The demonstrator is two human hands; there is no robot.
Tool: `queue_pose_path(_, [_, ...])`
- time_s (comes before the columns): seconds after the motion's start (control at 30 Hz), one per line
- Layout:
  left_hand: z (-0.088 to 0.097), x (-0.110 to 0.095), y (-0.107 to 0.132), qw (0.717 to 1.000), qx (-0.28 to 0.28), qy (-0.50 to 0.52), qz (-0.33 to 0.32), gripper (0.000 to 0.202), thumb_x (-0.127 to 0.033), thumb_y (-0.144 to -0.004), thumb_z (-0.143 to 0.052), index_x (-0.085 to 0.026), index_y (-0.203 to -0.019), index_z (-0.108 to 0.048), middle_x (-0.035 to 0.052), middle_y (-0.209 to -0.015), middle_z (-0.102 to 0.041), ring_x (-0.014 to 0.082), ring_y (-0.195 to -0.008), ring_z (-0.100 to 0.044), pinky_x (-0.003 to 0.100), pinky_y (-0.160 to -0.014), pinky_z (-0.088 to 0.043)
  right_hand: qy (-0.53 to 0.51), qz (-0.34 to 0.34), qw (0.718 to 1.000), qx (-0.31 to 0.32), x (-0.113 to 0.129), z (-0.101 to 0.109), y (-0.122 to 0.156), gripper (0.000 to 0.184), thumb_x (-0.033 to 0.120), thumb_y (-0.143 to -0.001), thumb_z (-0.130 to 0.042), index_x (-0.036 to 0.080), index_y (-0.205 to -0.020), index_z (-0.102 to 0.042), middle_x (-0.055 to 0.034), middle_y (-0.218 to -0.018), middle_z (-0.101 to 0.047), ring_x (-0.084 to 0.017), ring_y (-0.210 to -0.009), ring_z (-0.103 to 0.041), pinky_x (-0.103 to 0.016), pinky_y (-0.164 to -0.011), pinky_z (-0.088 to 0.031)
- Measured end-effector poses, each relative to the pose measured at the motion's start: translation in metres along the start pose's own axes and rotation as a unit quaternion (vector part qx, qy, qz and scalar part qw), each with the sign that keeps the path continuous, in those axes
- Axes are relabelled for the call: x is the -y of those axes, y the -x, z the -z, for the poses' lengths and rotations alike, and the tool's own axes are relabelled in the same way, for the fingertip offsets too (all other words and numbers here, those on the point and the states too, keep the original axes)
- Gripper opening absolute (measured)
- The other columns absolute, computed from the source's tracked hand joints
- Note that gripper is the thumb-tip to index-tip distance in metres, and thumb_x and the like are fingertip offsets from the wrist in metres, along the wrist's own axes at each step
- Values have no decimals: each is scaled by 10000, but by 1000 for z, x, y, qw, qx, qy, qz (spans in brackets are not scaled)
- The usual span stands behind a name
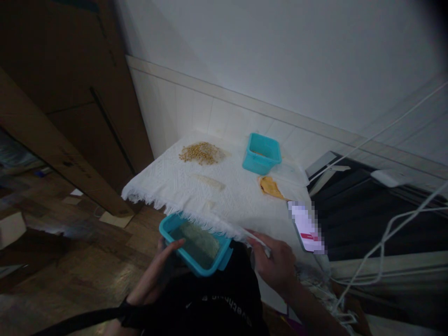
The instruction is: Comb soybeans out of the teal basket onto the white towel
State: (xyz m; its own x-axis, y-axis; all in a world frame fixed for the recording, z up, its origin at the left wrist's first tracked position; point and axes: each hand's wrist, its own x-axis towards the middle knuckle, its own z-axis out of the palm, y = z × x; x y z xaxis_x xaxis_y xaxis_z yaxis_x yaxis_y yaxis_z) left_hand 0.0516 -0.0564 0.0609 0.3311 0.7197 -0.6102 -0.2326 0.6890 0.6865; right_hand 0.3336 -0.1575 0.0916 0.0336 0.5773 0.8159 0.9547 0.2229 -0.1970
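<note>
My left hand (164,263) grips a blue plastic container (205,270) by its near-left side, thumb over the rim. The container is tilted below the fringed edge of a white cloth (238,200) on the table, and pale, fine-looking stuff lies inside it. My right hand (275,259) is closed on the cloth's front edge, with a strip of white showing between the fingers. On the cloth lie a heap of yellowish beans (201,153) and a thin streak of pale grains (209,182).
Toward the wall stands a second blue container (261,158) with something brownish inside. An orange-yellow flat piece (271,187) and a phone (306,228) lie to the right. White cables (383,242) hang at the right; large cardboard (70,93) stands at the left.
</note>
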Motion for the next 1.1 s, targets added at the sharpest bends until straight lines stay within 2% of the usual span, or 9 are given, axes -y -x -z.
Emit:
queue_pose_path(0.1, [5,2,-4,1000,13,4,5,690,-432,-935,-952,-331,-1502,-571,147,-1733,-640,450,-1561,-663,623,-1093,-721,32,6,998,-60,-20,-21,-13,180,177,-1143,-710,302,-1210,-821,-4,-927,-945,-216,-614,-878,-274,-612,-717])
queue_pose_path(0.23, [12,6,-11,1000,14,3,0,745,-455,-897,-985,-356,-1519,-589,127,-1711,-652,437,-1529,-685,604,-1060,-732,25,45,996,-66,-31,-40,-18,184,149,-1156,-709,285,-1234,-806,9,-902,-939,-183,-602,-868,-229,-606,-692])
queue_pose_path(0.43, [15,7,-14,1000,13,1,-11,609,-468,-899,-978,-328,-1362,-608,102,-1645,-662,442,-1519,-667,571,-1023,-751,-36,38,998,41,-4,-21,0,347,59,-1090,-620,293,-1229,-834,-4,-1077,-963,-183,-787,-929,-243,-755,-751])
queue_pose_path(0.53, [16,6,-13,1000,15,-5,-6,579,-467,-913,-963,-311,-1346,-610,112,-1585,-673,436,-1486,-677,578,-1032,-747,-47,23,997,62,5,-12,5,345,71,-1063,-640,298,-1227,-841,-6,-1085,-962,-193,-799,-934,-255,-772,-759])
queue_pose_path(0.63, [17,5,-12,1000,18,-3,-6,579,-454,-907,-971,-318,-1344,-615,110,-1655,-649,433,-1522,-661,585,-1052,-738,-17,11,1000,14,-3,-19,-3,248,129,-1096,-694,299,-1200,-841,-8,-1008,-959,-210,-720,-917,-262,-704,-752])
queue_pose_path(0.73, [17,3,-12,1000,16,9,-5,587,-455,-890,-987,-336,-1334,-622,104,-1725,-626,433,-1577,-632,575,-1062,-731,24,22,998,-58,-20,-40,-18,158,214,-1162,-698,309,-1175,-823,10,-917,-944,-200,-638,-885,-250,-620,-724])
queue_pose_path(0.8, [15,1,-11,1000,9,6,-4,611,-473,-867,-1006,-335,-1319,-618,117,-1693,-653,443,-1538,-666,567,-1042,-736,25,41,997,-68,-28,-55,-25,142,241,-1196,-672,312,-1180,-794,19,-919,-943,-182,-643,-884,-230,-623,-718])
queue_pose_path(0.93, [11,-5,-8,1000,-2,10,16,741,-503,-851,-1032,-333,-1406,-571,150,-1594,-716,447,-1388,-768,605,-1032,-731,-9,79,997,-23,-26,-64,-20,227,146,-1188,-601,307,-1216,-758,11,-1037,-960,-168,-783,-925,-226,-758,-756])
queue_pose_path(1.1, [14,-8,-8,1000,1,12,13,744,-480,-907,-999,-336,-1481,-547,144,-1564,-730,414,-1341,-787,611,-1058,-714,-60,97,993,41,6,-46,2,364,62,-1106,-578,340,-1258,-756,10,-1191,-958,-162,-957,-942,-256,-828,-772])
